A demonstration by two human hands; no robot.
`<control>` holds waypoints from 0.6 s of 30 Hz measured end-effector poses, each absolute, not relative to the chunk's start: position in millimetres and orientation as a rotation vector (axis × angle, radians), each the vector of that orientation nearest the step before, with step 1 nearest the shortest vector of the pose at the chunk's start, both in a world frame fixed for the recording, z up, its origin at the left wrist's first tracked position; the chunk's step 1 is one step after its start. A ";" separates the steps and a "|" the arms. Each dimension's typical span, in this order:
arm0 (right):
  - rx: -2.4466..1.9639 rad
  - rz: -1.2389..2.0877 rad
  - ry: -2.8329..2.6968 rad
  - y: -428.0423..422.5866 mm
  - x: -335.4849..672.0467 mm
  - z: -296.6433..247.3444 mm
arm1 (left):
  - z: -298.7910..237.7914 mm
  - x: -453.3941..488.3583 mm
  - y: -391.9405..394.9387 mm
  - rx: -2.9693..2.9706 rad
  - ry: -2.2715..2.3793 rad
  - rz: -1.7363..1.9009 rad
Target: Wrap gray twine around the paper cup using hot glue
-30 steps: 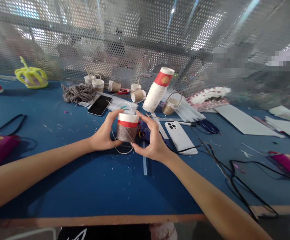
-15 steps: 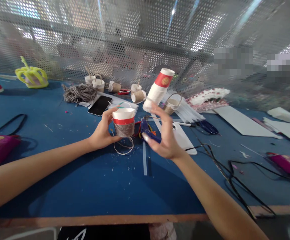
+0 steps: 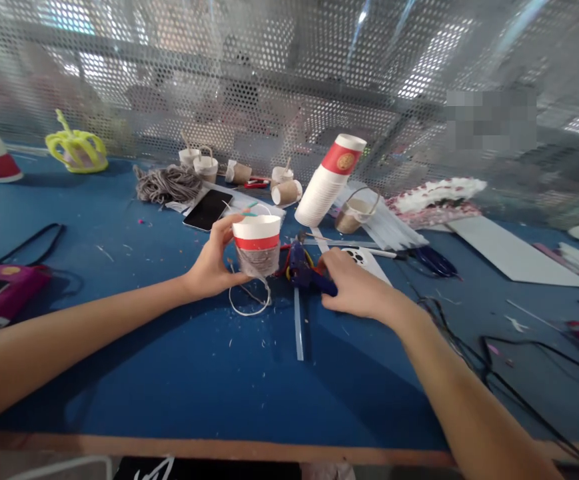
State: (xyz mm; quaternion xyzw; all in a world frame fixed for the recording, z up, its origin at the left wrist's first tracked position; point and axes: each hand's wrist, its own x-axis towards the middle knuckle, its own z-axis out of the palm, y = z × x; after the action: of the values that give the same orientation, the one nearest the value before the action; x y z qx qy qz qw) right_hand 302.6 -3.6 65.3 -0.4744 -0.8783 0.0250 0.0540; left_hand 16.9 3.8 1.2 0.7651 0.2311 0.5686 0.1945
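Note:
My left hand is closed round a paper cup with a white rim, a red band and grey twine wound on its lower half. A loose loop of twine hangs from the cup onto the blue table. My right hand rests on the table to the right of the cup, its fingers closing on the handle of a blue glue gun. A clear glue stick lies in front of the gun.
Behind stand a leaning stack of paper cups, several small twine-wrapped cups, a twine bundle, a black phone and a white phone. Black cables run at right; a pink glue gun lies at left.
My right hand let go of the cup's twine, swung away to the right and came down on the blue glue gun. My left hand kept the cup, lifting it slightly.

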 end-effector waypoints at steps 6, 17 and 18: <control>-1.596 -0.063 -2.519 -4.6 286.0 62.0 | 1.6 16.1 1.3 2.158 0.723 1.560; -1.289 0.821 -1.732 -15.8 293.2 93.0 | 1.0 15.6 5.2 2.281 0.896 1.638; -1.250 0.860 -1.700 -17.0 293.0 93.7 | 2.1 15.7 4.5 2.305 0.925 1.638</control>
State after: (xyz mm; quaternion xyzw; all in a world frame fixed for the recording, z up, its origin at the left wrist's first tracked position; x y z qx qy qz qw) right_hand 293.0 -17.0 93.7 -0.4984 -0.6776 0.3428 0.4183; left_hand 15.7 4.5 2.1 0.7722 0.3097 0.5485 0.0832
